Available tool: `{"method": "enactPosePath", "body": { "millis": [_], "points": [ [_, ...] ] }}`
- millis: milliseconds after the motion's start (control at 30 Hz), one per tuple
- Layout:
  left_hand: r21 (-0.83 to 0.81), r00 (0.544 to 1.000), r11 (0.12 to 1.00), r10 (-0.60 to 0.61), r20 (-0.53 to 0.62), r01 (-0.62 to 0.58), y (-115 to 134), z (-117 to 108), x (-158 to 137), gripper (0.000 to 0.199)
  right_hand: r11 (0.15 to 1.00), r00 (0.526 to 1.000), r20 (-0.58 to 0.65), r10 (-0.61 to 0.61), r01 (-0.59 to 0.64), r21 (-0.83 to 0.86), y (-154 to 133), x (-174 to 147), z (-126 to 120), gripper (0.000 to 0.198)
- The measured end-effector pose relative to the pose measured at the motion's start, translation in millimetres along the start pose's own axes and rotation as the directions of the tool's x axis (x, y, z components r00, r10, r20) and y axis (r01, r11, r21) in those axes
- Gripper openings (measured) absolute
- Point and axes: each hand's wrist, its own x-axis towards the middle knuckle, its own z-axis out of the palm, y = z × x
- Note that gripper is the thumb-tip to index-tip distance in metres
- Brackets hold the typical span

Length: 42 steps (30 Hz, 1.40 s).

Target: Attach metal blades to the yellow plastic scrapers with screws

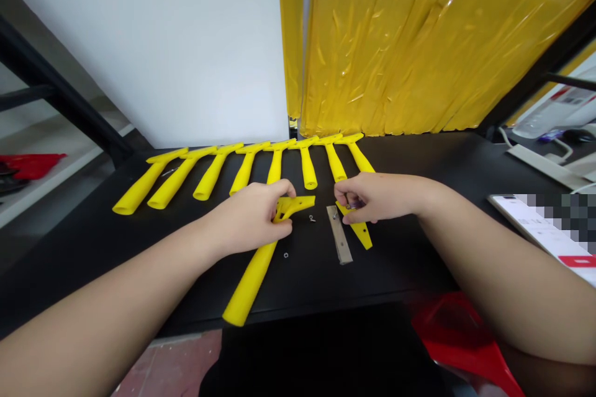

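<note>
Gripping the yellow plastic tubular handle with a forked head (252, 276), the left hand (261, 214) has thumb and forefinger curled round that head; the tube lies aslant on the black flat tabletop (186, 285). A slack hold could let it roll into the small silvery nut (285, 255) just beside it. Between the hands, a tiny silvery fastener (311, 218) lies loose, easily lost to a stray knuckle. The right hand (372, 198) has its fingers curled nearly together over the flat yellow tapered piece (362, 236); whether they hold it I cannot tell. A nudge there might shift the grey flat strip with holes (342, 245). Beyond, a careless reach could jostle the row of yellow T-shaped handles (277, 161).
</note>
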Motion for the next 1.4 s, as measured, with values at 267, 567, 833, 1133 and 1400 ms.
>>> {"method": "enactPosePath", "body": {
  "millis": [267,567,833,1133,1400],
  "points": [
    [0.005,1.0,1.0,0.024,-0.001,-0.023,-3,10,2,0.034,0.996,0.999,-0.043,-0.003,-0.001,-0.092,2,2,2,0.022],
    [-0.176,0.997,0.983,-0.051,0.057,0.06,0,3,5,0.027,0.998,0.997,-0.062,0.036,-0.039,-0.056,3,0,1,0.021],
    [-0.01,0.943,0.948,0.317,0.1,-0.318,6,-25,-13,0.035,0.997,0.99,-0.124,0.065,-0.068,-0.023,15,-2,-2,0.025],
    [-0.034,0.96,0.968,0.25,0.127,-0.247,-7,-12,-27,0.05,0.999,0.988,-0.154,0.027,-0.032,-0.029,16,-5,-3,0.03],
    [-0.09,0.964,0.971,0.234,0.129,-0.223,-3,2,-38,0.055,0.992,0.948,-0.318,0.006,-0.046,-0.118,30,-15,8,0.031]
  ]
}}
